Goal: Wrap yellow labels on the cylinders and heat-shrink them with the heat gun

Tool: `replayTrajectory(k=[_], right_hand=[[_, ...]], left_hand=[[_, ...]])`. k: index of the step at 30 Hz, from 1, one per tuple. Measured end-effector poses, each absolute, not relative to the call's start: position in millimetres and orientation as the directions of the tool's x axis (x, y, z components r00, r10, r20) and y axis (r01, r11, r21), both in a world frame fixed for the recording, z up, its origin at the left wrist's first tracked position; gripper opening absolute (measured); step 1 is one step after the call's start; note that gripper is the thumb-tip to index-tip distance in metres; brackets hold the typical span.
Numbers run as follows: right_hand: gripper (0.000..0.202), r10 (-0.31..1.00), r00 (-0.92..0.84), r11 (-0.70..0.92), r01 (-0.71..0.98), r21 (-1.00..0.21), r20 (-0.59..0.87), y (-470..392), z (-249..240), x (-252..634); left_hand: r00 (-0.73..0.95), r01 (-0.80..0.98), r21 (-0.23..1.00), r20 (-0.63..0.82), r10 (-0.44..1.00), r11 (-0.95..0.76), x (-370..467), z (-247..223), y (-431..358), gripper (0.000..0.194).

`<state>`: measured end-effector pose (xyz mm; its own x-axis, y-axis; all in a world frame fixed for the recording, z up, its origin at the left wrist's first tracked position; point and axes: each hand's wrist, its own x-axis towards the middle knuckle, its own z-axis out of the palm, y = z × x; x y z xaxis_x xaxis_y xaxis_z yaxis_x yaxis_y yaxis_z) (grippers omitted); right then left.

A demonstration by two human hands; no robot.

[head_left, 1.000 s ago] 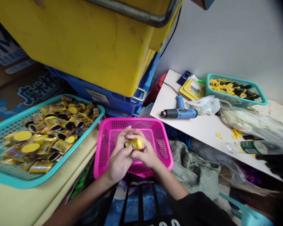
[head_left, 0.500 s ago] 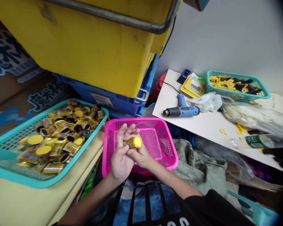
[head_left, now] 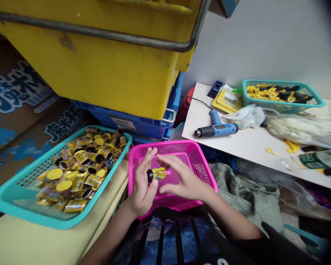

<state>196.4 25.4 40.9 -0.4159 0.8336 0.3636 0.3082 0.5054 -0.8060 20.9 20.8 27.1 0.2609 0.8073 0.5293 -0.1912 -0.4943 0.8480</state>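
Note:
A small yellow-labelled bottle (head_left: 159, 173) lies sideways between my hands, its black end toward my left palm. My left hand (head_left: 142, 184) has this bottle between its thumb and straight fingers. Facing it, my right hand (head_left: 186, 177) is open, thumb and fingers spread apart around the bottle's other end, with a gap to it. Under both hands sits a pink plastic basket (head_left: 206, 170) with mesh walls.
On the left, a teal basket (head_left: 9, 214) carries many similar yellow containers. Stacked yellow (head_left: 121, 73) and blue crates (head_left: 146, 127) rise ahead. A heat gun (head_left: 219, 130) and another teal basket (head_left: 284, 108) of yellow and black parts stand on the right table.
My right hand has opened and drawn off to the right. The bottle has turned, so its black end now shows at the left instead of a yellow end at the right. The view has shifted slightly.

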Motion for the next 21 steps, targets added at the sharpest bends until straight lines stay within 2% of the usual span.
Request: replayTrajectory(k=[4, 8, 11, 15, 21], right_hand=[[0.046, 0.773, -0.467, 0.613, 0.379, -0.693, 0.429, 26, 53, 193], [0.031, 0.747, -0.464, 0.663, 0.455, -0.594, 0.477, 20, 57, 186], [0.026, 0.718, -0.488, 0.696, 0.487, -0.528, 0.497, 15, 57, 183], [0.023, 0.679, -0.491, 0.733, 0.491, -0.47, 0.546, 13, 51, 181], [0.028, 0.602, -0.502, 0.791, 0.485, -0.374, 0.621, 20, 47, 187]], left_hand=[[0.287, -0.214, 0.854, 0.518, 0.806, -0.474, 23, 33, 17, 0.061], [0.364, -0.095, 0.915, 0.397, 0.842, -0.391, 21, 32, 12, 0.058], [0.423, -0.009, 0.916, 0.368, 0.828, -0.402, 17, 29, 9, 0.057], [0.471, 0.059, 0.859, 0.426, 0.773, -0.509, 14, 26, 7, 0.06], [0.495, 0.032, 0.825, 0.476, 0.726, -0.564, 18, 22, 8, 0.061]])
